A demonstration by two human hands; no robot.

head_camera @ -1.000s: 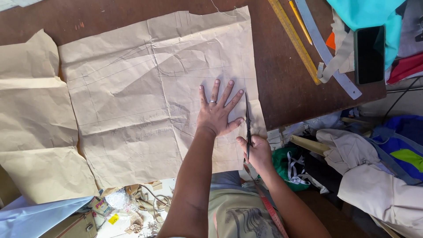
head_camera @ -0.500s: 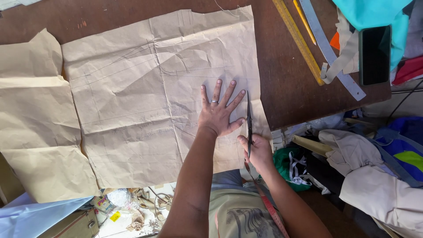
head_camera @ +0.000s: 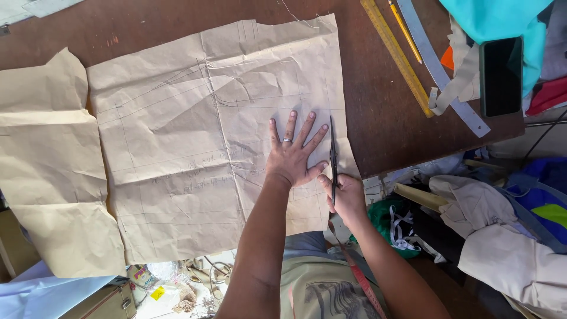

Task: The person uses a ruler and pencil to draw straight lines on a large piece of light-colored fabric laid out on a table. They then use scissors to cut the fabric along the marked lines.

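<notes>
A large creased sheet of brown pattern paper (head_camera: 195, 136) with pencil lines lies on the dark wooden table (head_camera: 378, 112). My left hand (head_camera: 293, 152) is pressed flat on the sheet near its right edge, fingers spread, a ring on one finger. My right hand (head_camera: 347, 195) grips black scissors (head_camera: 333, 156) at the table's front edge. The blades point away from me along the paper's right side, just right of my left hand.
More brown paper (head_camera: 47, 171) overlaps at the left. A yellow ruler (head_camera: 397, 54), a pencil (head_camera: 405, 31), a grey curved ruler (head_camera: 440, 71), a phone (head_camera: 501, 77) and turquoise cloth (head_camera: 496, 18) lie at the right. Piled fabric (head_camera: 490, 218) sits beside the table.
Hands and scissors hold almost the same place; the blade tips have crept slightly farther along the paper's right side. The view has shifted a little.
</notes>
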